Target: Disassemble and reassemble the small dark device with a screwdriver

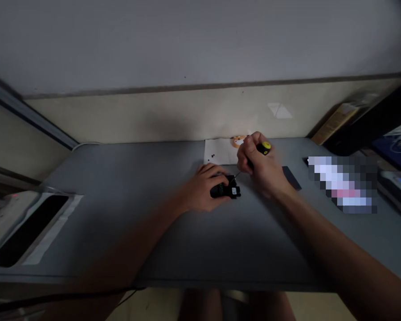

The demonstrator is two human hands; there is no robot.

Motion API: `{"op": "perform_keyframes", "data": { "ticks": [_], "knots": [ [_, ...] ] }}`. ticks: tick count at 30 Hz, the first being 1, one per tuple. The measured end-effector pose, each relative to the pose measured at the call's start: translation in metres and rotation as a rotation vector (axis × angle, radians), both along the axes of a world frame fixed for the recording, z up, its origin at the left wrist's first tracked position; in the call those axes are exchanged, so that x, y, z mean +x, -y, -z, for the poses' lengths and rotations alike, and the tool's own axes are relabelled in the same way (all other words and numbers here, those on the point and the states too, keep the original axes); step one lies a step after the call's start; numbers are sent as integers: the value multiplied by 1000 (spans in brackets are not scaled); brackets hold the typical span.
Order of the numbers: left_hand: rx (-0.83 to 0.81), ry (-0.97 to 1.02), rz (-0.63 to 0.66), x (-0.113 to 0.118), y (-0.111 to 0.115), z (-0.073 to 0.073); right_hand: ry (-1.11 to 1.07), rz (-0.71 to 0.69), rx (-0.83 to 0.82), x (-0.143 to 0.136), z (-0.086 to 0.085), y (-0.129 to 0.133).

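Note:
My left hand (207, 188) is closed around a small black device (225, 189) with a white label, pressing it to the grey table. In my right hand (259, 162) is a screwdriver (264, 148) with a black and yellow handle, gripped in a fist and slanted. Its thin shaft runs down to the left, and the tip reaches the device near my left fingers; exactly what the tip touches is too small to tell. Just behind the hands lies a white sheet of paper (218, 150) with several tiny dark pieces, perhaps screws, on it.
An orange roll (239, 141) sits on the sheet's far right. Right of my right hand lies a dark flat card (291, 178), then a blurred-out lit object (342, 183). A long black panel (30, 229) rests on white wrapping at left. A wall closes the table's back.

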State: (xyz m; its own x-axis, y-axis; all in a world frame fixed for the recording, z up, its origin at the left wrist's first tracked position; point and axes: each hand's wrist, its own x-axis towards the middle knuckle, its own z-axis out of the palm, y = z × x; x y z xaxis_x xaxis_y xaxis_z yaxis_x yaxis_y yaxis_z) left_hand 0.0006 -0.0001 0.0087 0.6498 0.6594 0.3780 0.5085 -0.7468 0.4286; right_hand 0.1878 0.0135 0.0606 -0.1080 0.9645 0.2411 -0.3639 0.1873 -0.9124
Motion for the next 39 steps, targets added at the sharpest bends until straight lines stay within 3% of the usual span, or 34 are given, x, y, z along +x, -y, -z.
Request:
{"op": "perform_keyframes", "data": {
  "ticks": [7, 16, 21, 30, 39],
  "knots": [
    [-36, 8, -40, 2, -2, 0, -46, 9, -46, -1, -4, -3],
    [-86, 113, -31, 5, -4, 5, -42, 45, -17, 4, 4, -8],
    [-67, 103, -30, 4, -4, 6, -80, 2, -41, 5, -1, -8],
    [-55, 101, -14, 2, -4, 7, -33, 61, -28, 6, 8, -12],
    [-56, 106, -3, 2, -4, 6, -103, 2, -79, 8, -3, -10]
  ]
}}
